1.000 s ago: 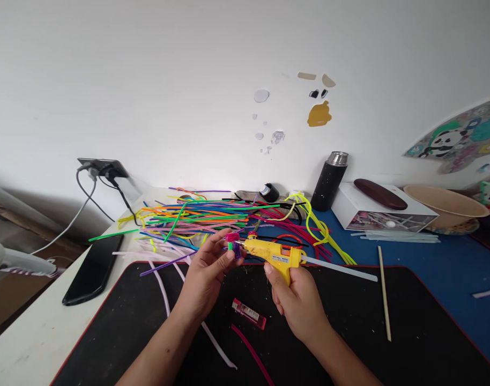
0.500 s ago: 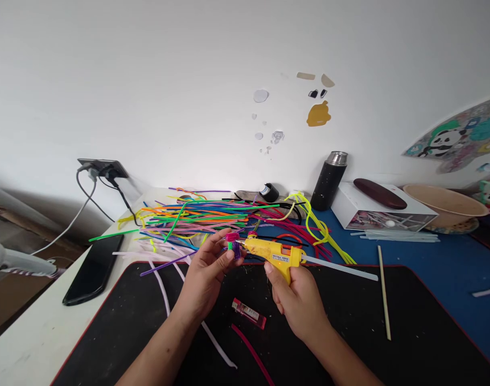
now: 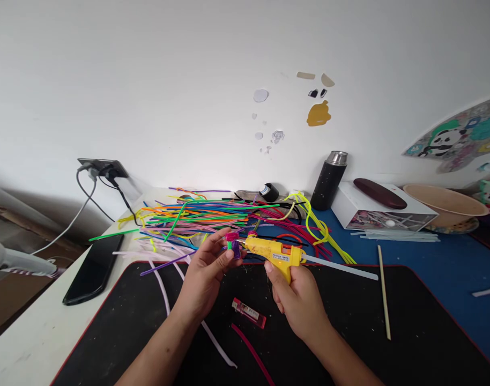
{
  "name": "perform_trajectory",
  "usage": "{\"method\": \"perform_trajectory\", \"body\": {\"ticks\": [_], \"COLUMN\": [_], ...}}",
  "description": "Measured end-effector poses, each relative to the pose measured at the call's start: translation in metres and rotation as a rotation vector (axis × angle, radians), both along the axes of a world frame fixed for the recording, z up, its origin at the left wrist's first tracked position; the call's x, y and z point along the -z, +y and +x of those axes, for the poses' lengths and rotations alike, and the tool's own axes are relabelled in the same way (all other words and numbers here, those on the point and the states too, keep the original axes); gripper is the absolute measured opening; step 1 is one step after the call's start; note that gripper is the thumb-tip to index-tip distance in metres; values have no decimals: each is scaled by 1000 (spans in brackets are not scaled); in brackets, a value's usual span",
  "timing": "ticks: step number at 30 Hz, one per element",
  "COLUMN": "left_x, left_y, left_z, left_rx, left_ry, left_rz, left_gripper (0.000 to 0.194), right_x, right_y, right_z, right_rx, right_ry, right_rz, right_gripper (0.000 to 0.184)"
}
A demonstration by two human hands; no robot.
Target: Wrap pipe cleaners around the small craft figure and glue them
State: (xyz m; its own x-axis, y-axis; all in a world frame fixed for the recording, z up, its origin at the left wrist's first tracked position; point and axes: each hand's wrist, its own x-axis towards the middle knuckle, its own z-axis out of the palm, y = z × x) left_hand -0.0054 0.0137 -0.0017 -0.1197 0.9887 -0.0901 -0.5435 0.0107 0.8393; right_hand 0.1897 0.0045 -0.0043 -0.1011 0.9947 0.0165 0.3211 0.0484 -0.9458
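Observation:
My left hand point(image 3: 208, 268) is closed on a small bundle of coiled pipe cleaners point(image 3: 234, 246) in pink, green and purple. In my right hand point(image 3: 295, 295) is a yellow hot glue gun point(image 3: 269, 251), gripped by its handle with the thumb along the side. Its nozzle points left and meets or nearly meets the bundle; I cannot tell if they touch. A translucent glue stick point(image 3: 341, 268) juts from the back of the gun. Beneath the hands, a red lighter point(image 3: 249, 313) and a dark pink pipe cleaner point(image 3: 253, 354) lie on the black mat point(image 3: 333, 354).
Many coloured pipe cleaners point(image 3: 205, 214) are heaped behind the hands. A phone point(image 3: 94, 271) lies at left. A black thermos point(image 3: 329, 182), a white box point(image 3: 385, 206), a bowl point(image 3: 442, 206) and spare glue sticks point(image 3: 398, 236) stand or lie at right. A wooden stick point(image 3: 384, 292) rests on the mat.
Both hands stay almost in place. The glue gun's nozzle and the pipe cleaner bundle keep nearly the same positions, with only a very slight shift.

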Motion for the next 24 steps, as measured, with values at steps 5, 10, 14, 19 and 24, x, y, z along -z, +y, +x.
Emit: {"method": "perform_trajectory", "body": {"ticks": [5,10,14,19,24], "left_x": [2,5,5,6,5], "left_y": [1,2,2,3,3], "left_z": [0,-1,-1,-1,-1], "left_rx": [-11,-42,-70,-79,-83], "left_ry": [29,78,113,117,115], "left_rz": [5,9,8,-2,-14], "left_gripper": [52,52,51,53,54], "right_x": [2,4,7,8,7], "right_y": [0,0,0,0,2], "right_z": [0,1,0,0,0], "right_rx": [-7,-18,1,-4,-7], "right_ry": [-6,2,33,24,14], "right_rz": [14,14,19,3,9], "right_gripper": [64,62,58,58,57]}}
